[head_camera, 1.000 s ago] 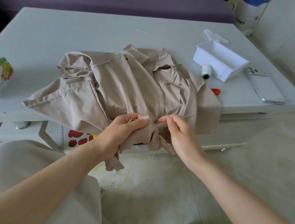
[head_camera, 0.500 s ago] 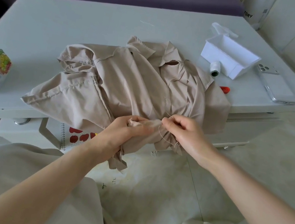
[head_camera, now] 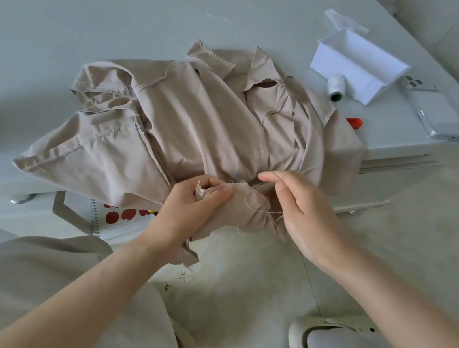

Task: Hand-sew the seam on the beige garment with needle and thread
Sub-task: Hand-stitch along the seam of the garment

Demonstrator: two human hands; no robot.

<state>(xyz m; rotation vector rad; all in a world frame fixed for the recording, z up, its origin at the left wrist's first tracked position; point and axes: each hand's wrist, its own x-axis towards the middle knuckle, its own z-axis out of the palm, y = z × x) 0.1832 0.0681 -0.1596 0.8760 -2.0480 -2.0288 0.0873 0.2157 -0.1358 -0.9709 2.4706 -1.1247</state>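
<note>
beige seam fold gripped in curled fingers of l. hand (head_camera: 202,199); thumb + forefinger of r. hand (head_camera: 298,206) nipping needle (head_camera: 274,176), thread (head_camera: 264,211) running to cloth. garment (head_camera: 199,126) heaped on white table (head_camera: 125,28), hanging over near edge. spool (head_camera: 336,90) + box (head_camera: 359,65) beyond.

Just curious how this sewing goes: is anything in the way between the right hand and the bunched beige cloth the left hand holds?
Nothing visible does. The left hand grips a bunched fold of the beige garment; the right hand is close beside that fold, pinching what looks like the needle. Only loose thread crosses the gap.
</note>
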